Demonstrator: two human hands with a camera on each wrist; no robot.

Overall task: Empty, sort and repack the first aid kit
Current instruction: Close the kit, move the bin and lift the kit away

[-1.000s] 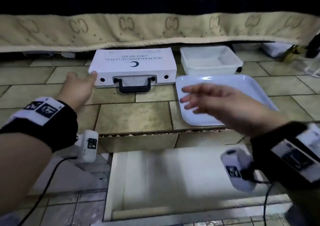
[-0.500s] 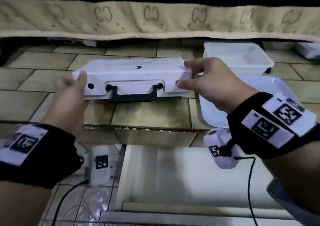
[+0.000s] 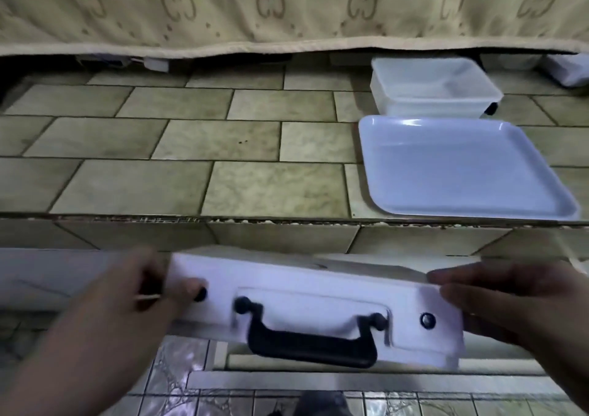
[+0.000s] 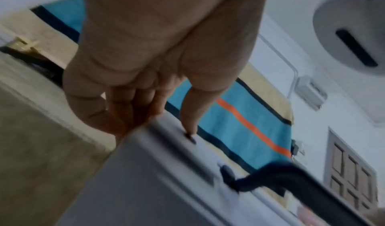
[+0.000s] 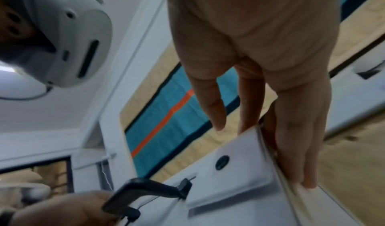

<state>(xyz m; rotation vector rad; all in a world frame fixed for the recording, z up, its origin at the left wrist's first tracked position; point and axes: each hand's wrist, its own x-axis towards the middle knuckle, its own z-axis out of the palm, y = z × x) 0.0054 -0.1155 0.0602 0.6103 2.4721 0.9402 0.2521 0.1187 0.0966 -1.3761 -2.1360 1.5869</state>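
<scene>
The white first aid case (image 3: 318,300), shut, with a black carry handle (image 3: 309,342), hangs in the air in front of the tiled ledge, handle side facing me. My left hand (image 3: 178,291) grips its left end, and the left wrist view shows the thumb (image 4: 189,124) on the front face by a black stud, fingers wrapped behind the case (image 4: 145,188). My right hand (image 3: 452,291) grips the right end. There the fingers (image 5: 295,155) lie along the end of the case (image 5: 229,188). The picture is blurred by motion.
On the tiled ledge (image 3: 191,141) at the right lies a flat white tray (image 3: 462,173), with a white plastic tub (image 3: 433,87) behind it. A beige blanket edge (image 3: 287,17) hangs along the back. Below the ledge is a white frame and glossy floor tiles.
Both hands reached the case on the ledge, took hold of its two ends, and have carried it off the ledge towards me and lower.
</scene>
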